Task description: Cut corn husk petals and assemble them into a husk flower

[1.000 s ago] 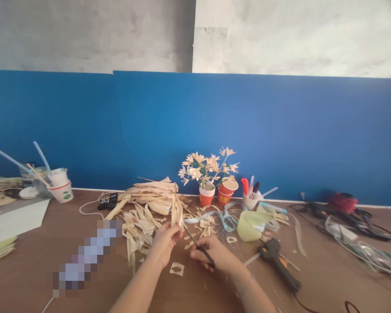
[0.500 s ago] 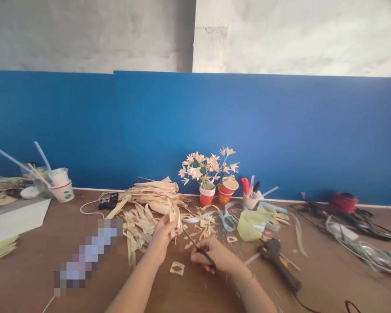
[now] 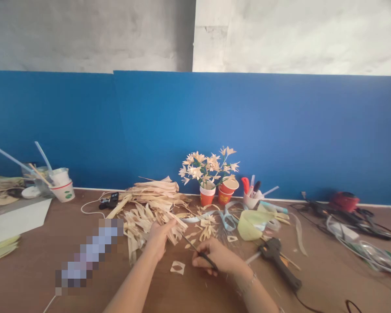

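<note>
My left hand (image 3: 160,238) is closed on a pale dried husk piece (image 3: 177,222), held over the table's middle. My right hand (image 3: 211,255) is wrapped round dark scissors (image 3: 200,253), whose tips point up and left to the husk's lower edge. Whether the blades touch it I cannot tell. Just left and behind lies a heap of dried husks (image 3: 143,219). A small husk square with an oval hole (image 3: 177,267) rests on the table between my forearms. Small cut petals (image 3: 207,228) lie beyond the scissors.
Behind stand husk flowers (image 3: 195,167) in red cups (image 3: 207,198) and a white cup of tools (image 3: 250,200). To the right are a black glue gun (image 3: 280,263), a yellow-green strip (image 3: 249,225) and tangled cables (image 3: 355,226). A white cup (image 3: 63,191) stands at left.
My left hand has lowered slightly and tilted the husk piece from upright to slanting down to the right. My right hand, with the scissors, has shifted very little.
</note>
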Action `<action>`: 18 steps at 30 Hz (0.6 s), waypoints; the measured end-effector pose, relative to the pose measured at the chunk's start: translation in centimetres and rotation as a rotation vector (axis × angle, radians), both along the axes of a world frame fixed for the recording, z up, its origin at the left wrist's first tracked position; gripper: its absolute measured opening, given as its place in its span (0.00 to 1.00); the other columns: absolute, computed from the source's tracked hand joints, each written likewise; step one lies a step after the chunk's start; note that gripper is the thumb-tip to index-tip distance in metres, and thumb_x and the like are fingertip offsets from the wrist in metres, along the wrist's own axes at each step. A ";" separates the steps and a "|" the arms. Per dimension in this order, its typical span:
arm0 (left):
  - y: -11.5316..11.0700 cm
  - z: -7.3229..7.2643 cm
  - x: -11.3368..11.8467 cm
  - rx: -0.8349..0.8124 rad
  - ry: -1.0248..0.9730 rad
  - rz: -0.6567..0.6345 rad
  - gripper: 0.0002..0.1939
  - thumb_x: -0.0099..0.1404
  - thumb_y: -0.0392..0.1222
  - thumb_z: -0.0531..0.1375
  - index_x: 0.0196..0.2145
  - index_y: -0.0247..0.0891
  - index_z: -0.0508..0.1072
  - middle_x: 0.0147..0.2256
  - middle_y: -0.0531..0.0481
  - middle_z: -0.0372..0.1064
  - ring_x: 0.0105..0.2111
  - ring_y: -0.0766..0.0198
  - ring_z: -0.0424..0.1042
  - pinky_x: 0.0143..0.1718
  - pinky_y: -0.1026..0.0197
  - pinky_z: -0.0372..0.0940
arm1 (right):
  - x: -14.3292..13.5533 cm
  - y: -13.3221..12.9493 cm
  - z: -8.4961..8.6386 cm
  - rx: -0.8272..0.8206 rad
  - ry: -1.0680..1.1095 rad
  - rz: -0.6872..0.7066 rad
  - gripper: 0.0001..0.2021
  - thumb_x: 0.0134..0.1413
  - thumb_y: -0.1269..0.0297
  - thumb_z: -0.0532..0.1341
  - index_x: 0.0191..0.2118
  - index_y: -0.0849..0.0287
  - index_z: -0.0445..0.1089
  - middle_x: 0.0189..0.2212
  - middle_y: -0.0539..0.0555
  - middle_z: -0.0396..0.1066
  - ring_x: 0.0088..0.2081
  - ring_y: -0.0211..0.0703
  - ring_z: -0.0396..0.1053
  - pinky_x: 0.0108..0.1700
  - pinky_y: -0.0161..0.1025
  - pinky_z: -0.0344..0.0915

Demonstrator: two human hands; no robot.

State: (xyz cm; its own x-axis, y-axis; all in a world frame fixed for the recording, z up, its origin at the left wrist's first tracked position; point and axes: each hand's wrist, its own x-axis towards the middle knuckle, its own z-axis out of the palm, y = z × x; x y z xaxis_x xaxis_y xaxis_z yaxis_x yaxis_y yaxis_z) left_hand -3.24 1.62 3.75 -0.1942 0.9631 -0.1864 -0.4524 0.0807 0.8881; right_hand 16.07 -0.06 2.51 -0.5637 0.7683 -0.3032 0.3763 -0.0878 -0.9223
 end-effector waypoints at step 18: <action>-0.1 -0.2 -0.3 -0.056 0.053 -0.064 0.17 0.43 0.36 0.69 0.32 0.31 0.74 0.26 0.45 0.77 0.29 0.56 0.77 0.31 0.60 0.71 | 0.1 0.1 -0.1 0.000 -0.022 0.038 0.13 0.42 0.56 0.68 0.27 0.64 0.74 0.11 0.43 0.62 0.12 0.27 0.55 0.14 0.25 0.53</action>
